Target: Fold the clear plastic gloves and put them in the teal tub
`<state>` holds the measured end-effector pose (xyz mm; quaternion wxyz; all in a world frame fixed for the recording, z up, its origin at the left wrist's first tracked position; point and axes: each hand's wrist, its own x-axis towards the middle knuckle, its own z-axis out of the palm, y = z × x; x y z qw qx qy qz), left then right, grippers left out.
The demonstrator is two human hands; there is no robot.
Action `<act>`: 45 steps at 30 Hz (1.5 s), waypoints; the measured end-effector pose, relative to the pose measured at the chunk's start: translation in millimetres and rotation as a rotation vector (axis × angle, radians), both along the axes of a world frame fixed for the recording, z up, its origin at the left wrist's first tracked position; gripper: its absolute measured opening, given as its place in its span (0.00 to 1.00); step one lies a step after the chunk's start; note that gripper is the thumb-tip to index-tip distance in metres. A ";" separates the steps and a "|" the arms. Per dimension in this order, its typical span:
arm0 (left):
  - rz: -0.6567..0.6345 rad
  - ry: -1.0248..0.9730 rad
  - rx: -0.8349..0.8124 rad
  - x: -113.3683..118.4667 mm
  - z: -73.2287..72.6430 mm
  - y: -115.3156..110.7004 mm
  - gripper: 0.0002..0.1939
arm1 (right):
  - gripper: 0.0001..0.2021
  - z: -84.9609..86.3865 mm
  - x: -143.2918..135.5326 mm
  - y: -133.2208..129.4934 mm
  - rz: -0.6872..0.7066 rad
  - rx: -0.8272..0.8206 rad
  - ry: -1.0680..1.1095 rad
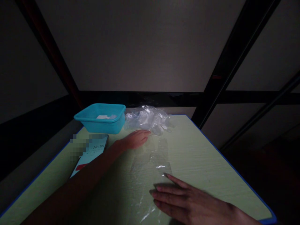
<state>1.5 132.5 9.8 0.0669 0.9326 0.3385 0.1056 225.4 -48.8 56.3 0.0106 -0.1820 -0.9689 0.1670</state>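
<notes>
A clear plastic bag [150,168] lies flat on the pale green table [199,150], its handle-like strips toward the far side. My left hand [136,139] reaches to its far left end, palm down, fingers stretched out toward the right. Nearer to me, my right hand [180,197] rests with fingers spread on the bag's right side, and nothing is in its grasp. A crumpled heap of clear plastic bags [150,118] sits just beyond my left hand.
At the far left stands a blue basket [105,125] with small white items inside. Beside my left forearm lies a phone [92,153] with a lit screen. The table's blue edge [234,170] runs along the right, and a wall rises behind.
</notes>
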 end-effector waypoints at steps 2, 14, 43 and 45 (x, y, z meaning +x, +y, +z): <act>-0.012 -0.010 0.001 -5.8 7.7 -9.5 0.19 | 0.20 4.0 4.9 0.1 0.023 0.096 -0.022; -0.280 0.047 -0.056 -7.4 9.7 -87.6 0.26 | 0.16 1.1 26.7 -9.0 -0.009 0.329 0.031; -0.215 -0.043 -0.045 -22.8 17.1 -91.2 0.18 | 0.20 -14.1 22.2 18.1 -0.314 0.177 0.029; -0.226 -0.049 -0.036 -23.2 16.7 -91.5 0.17 | 0.20 -12.5 19.7 24.5 -0.316 0.167 0.021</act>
